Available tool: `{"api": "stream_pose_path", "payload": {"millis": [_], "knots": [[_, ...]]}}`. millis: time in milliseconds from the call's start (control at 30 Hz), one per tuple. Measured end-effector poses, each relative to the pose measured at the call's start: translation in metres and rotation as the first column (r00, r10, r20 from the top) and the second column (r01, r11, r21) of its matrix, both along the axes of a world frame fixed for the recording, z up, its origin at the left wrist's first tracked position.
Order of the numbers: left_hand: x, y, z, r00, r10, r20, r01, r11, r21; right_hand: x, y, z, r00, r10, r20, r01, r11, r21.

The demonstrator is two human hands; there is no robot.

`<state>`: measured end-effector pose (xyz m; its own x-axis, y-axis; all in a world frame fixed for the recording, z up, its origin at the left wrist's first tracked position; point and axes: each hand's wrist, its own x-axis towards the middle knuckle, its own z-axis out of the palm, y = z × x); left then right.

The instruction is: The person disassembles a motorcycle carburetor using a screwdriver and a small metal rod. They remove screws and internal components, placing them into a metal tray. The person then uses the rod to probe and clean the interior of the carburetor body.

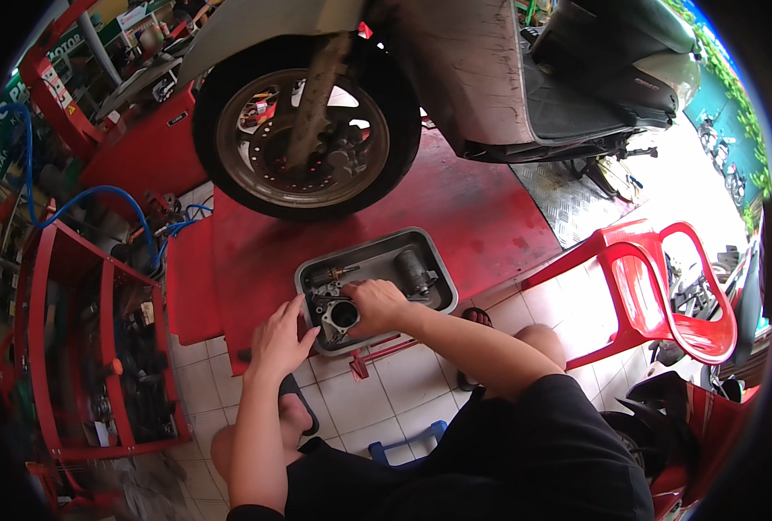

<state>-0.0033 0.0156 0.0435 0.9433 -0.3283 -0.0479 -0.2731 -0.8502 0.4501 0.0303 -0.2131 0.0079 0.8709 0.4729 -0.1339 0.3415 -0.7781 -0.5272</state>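
Observation:
A grey metal tray (445, 300) rests near the front edge of a red lift table. In its left half lies a throttle body (342, 314), a silvery casting with a round dark bore. My right hand (375, 306) reaches into the tray, its fingers curled against the right side of the casting. At the tray's left rim is my left hand (280, 340), thumb and fingers apart, with nothing visible in it. Behind the casting lies a thin part with a brass-coloured tip (334, 274). A dark cylindrical part (416, 271) occupies the tray's right side.
Above the red lift table (507, 217) stands a scooter with its front wheel (308, 143) just beyond the tray. A red plastic chair (629, 286) is at the right. To the left are a red shelf rack (112, 347) and a blue air hose (99, 191).

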Motion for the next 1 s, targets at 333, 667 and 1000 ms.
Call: {"api": "stream_pose_path", "payload": {"millis": [333, 667, 1000], "knots": [[-0.004, 0.004, 0.011, 0.998, 0.065, 0.014, -0.065, 0.997, 0.029, 0.006, -0.03, 0.008, 0.999, -0.024, -0.025, 0.028, 0.982, 0.186], [-0.004, 0.006, 0.0, 0.999, 0.038, -0.014, -0.036, 0.991, 0.13, 0.003, -0.013, -0.002, 0.986, 0.144, 0.086, -0.125, 0.972, -0.2], [-0.006, 0.0, 0.009, 0.995, 0.071, -0.069, -0.063, 0.991, 0.116, -0.002, -0.001, -0.007, 0.994, 0.102, 0.048, -0.088, 0.968, -0.235]]}}
